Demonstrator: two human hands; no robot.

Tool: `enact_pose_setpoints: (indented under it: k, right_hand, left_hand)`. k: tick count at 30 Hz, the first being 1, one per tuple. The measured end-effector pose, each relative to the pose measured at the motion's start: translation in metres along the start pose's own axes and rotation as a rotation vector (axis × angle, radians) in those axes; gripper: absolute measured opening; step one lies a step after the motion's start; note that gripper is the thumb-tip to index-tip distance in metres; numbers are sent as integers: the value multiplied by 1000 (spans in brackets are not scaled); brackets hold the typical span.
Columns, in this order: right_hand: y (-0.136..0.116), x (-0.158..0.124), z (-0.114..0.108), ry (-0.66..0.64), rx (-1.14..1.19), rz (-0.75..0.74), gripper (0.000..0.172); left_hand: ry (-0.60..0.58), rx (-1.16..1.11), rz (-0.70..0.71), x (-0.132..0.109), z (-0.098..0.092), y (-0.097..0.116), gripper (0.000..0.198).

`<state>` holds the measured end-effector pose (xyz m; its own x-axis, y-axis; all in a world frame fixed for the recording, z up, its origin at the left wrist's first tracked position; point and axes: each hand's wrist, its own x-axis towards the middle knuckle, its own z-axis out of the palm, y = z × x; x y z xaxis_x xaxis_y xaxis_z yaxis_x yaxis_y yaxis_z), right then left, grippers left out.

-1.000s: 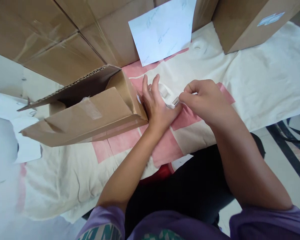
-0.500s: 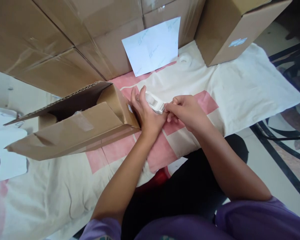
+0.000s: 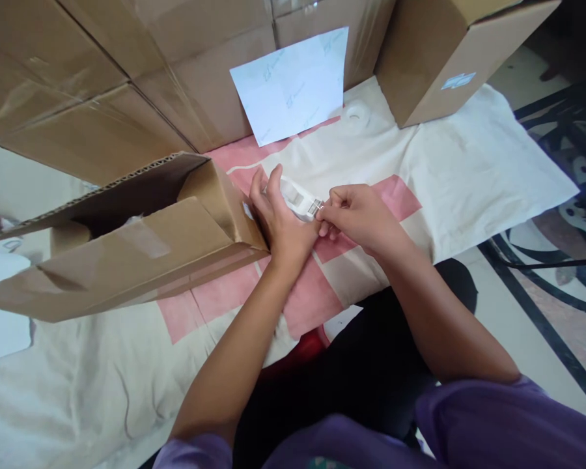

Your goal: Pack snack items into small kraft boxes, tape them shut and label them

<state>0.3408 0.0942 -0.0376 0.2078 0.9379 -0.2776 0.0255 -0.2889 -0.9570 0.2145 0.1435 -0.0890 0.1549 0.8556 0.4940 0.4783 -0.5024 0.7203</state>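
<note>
Since the earliest frame the right hand [image 3: 356,212] has drawn in a little closer to the left hand [image 3: 286,228], while the whole view has swung, so that the long box [image 3: 97,270] and the sheet [image 3: 288,94] sit further left in it. Taking the white tool [image 3: 295,197] as the centre of the clock, with twelve towards the stack [image 3: 185,71], the long box lies at eight to nine, flaps up, and the sheet stands at twelve, apparently leaning on the stack. A white ring [image 3: 363,117] lies between one and two on the cloth [image 3: 454,163], and a tall box [image 3: 430,65] stands at two. The left hand wraps the tool from six to seven, fingers over its far side and thumb along the near one. The right hand is at three to four, its fingers curled in a pinch at the tool's tip; whether they hold anything thin there cannot be told. That tip looks toothed, so a fingertip slipping across it could be nicked, most likely if the pinch gives way under a pull. A loose left grip could let the tool twist. The left knuckles are right beside the long box, so a jerk might knock it.
</note>
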Motion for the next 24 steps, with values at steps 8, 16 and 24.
enact_pose_setpoints:
  k: [8,16,24]
  right_hand:
    - [2,2,2,-23,72,71,34]
    - [6,-2,9,78,-69,6,32]
    - [8,-3,11,107,-122,-45,33]
  left_hand:
    - [6,-19,10,0,-1,1,77]
    - [-13,23,-16,-1,0,1,81]
    - [3,61,-5,-3,-1,4,87]
